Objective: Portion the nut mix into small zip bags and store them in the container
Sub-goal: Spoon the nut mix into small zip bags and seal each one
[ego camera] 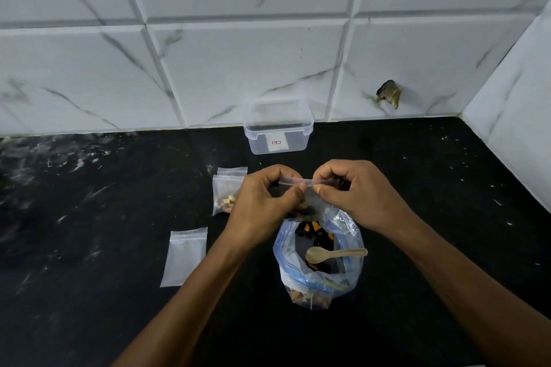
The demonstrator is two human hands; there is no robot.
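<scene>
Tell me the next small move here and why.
Probably run the pinch along the zip strip to seal it: both hands, left hand and right hand, hold the small zip bag by its top edge above the open nut mix bag, with nuts already inside it.

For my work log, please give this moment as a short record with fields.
left hand: pinches zip strip of small bag
right hand: pinches same strip
big nut bag: open, spoon inside
filled bags: left of hands, on counter
empty bag: flat, front left
container: open, by wall
</scene>
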